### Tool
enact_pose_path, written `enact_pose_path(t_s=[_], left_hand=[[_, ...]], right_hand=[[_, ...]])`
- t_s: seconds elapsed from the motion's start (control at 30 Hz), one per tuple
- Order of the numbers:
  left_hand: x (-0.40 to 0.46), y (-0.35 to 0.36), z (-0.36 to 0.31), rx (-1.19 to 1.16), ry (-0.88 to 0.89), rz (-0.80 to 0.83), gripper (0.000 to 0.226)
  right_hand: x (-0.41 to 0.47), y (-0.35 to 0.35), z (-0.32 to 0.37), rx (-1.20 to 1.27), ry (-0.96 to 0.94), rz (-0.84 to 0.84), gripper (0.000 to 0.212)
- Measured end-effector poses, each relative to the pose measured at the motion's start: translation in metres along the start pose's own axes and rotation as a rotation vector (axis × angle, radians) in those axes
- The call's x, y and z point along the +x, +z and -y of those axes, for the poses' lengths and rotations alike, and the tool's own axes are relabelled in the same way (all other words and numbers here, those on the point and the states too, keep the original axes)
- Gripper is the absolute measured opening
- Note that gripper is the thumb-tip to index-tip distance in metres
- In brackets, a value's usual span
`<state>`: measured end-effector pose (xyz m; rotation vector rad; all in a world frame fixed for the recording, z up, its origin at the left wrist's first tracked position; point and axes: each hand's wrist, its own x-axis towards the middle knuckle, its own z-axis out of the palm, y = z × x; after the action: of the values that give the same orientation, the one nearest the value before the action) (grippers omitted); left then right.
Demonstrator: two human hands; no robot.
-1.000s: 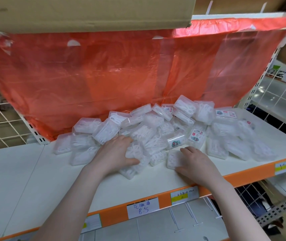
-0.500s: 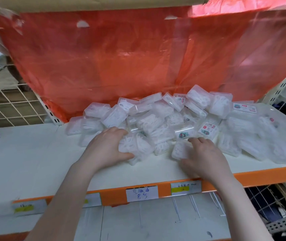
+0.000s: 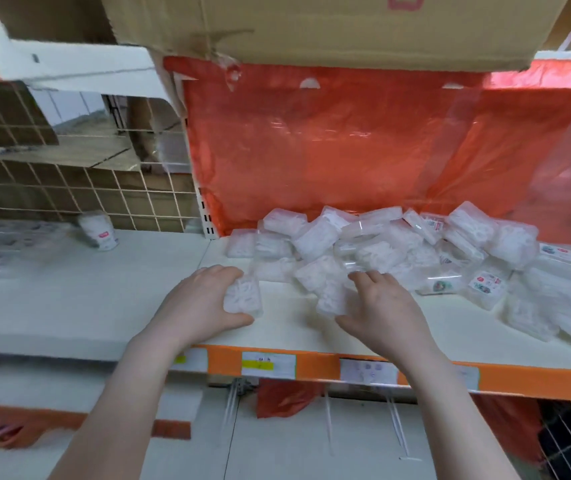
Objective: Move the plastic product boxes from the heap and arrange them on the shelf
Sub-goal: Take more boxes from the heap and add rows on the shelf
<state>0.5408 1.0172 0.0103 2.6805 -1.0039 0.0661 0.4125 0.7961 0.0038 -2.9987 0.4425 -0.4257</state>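
Heap (image 3: 398, 251): right part cut by frame edge; box labels too small to read. Shelf tags (image 3: 268, 364): print blurred. Left shelf goods (image 3: 7, 237): motion-smeared, unidentifiable. Carton (image 3: 346, 26): top cut off

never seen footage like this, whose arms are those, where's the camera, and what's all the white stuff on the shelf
No machine here: the arms are a person's, filmed by a wide-angle camera worn on their head, looking forward and down. That is why both forearms reach in from the bottom of the picture.

The white stuff is a heap of small clear plastic product boxes on a white shelf with an orange front edge. A red plastic sheet hangs behind it, under a cardboard box.

The left hand grips one box pulled clear of the heap. The right hand rests with spread fingers on another box at the heap's edge.
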Motion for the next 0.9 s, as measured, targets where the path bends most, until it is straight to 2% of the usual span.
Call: enact_pose_path(t_s=[0.2,0.5,0.9], left_hand=[[-0.074,-0.034,0.094,0.020,-0.087,-0.031,0.079],[-0.196,-0.082,0.224,0.057,-0.251,-0.060,0.080],[-0.250,-0.114,0.343,0.043,-0.424,-0.107,0.076]], right_hand=[[-0.003,0.016,0.117,-0.004,-0.122,0.009,0.053],[-0.019,0.048,0.293,0.115,-0.240,0.043,0.052],[0.024,0.077,0.429,0.148,-0.353,0.085,0.052]])
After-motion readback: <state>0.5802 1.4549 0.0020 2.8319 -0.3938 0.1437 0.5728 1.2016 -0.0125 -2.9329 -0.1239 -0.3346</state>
